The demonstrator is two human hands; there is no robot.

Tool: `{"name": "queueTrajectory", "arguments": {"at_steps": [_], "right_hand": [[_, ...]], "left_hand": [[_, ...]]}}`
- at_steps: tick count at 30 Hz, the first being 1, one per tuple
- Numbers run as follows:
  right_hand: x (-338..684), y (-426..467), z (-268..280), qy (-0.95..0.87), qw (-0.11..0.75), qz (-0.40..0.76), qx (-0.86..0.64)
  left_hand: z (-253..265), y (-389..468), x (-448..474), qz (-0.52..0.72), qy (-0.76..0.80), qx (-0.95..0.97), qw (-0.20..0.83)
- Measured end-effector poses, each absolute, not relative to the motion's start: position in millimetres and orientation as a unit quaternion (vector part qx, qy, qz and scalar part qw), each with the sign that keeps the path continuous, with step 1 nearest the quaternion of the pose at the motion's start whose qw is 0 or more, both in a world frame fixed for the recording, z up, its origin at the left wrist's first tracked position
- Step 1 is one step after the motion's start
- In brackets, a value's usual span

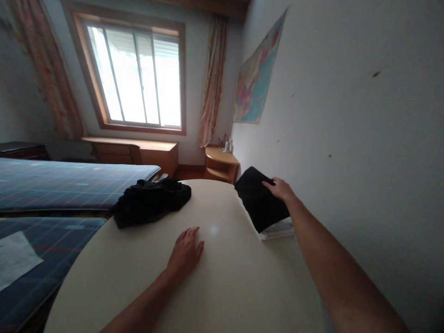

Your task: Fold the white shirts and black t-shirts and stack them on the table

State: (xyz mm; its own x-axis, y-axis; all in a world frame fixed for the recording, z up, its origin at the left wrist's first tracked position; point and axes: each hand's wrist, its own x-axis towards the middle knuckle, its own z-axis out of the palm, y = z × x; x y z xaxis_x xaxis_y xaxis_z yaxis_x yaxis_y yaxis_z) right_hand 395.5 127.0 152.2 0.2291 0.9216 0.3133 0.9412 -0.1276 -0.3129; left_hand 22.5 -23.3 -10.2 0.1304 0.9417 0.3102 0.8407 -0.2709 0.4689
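My right hand (281,188) grips the upper right edge of a folded black cloth (260,199), thumb and fingers closed on it. The black cloth lies over a folded white cloth (279,228), whose layered front edge shows below it. Whether these are garments I cannot tell. Near the middle of the round pale table (222,277), my left hand (186,249) rests with its fingers stretched out, holding nothing. Beyond it to the left, a crumpled black cloth (152,199) is heaped close to the table's far left edge.
Two plaid mattresses (72,185) lie left of the table, a white sheet of paper (15,256) on the nearer one. A white wall (364,185) with a map (258,78) runs along the right. Behind stand a wooden desk (156,145) and a corner shelf (222,157).
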Motion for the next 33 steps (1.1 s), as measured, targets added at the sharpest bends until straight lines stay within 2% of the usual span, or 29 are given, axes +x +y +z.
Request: {"name": "queueTrajectory", "arguments": {"at_steps": [3, 6, 11, 18, 21, 26, 33], "right_hand": [[416.7, 130.6, 117.1, -0.587, 0.135, 0.001, -0.798], [426.7, 128.1, 90.4, -0.572, 0.110, 0.012, -0.813], [437.4, 132.0, 91.7, -0.585, 0.123, -0.004, -0.801], [420.3, 124.6, 89.4, -0.570, 0.123, -0.080, -0.808], [398.6, 119.3, 79.6, -0.586, 0.149, -0.057, -0.795], [385.2, 112.3, 57.1, -0.593, 0.104, -0.009, -0.799], [360.7, 105.5, 64.3, -0.601, 0.100, -0.074, -0.789]], "left_hand": [[-9.6, -22.9, 22.9, 0.273, 0.600, 0.747, 0.089], [-9.4, -23.0, 23.3, 0.280, 0.597, 0.746, 0.090], [-10.2, -23.5, 23.2, 0.290, 0.596, 0.743, 0.091], [-9.7, -22.8, 23.2, 0.287, 0.601, 0.740, 0.095], [-9.6, -23.1, 23.5, 0.298, 0.593, 0.742, 0.095], [-9.0, -24.8, 23.5, 0.278, 0.590, 0.754, 0.080], [-6.4, -26.4, 23.5, 0.273, 0.589, 0.758, 0.071]]}}
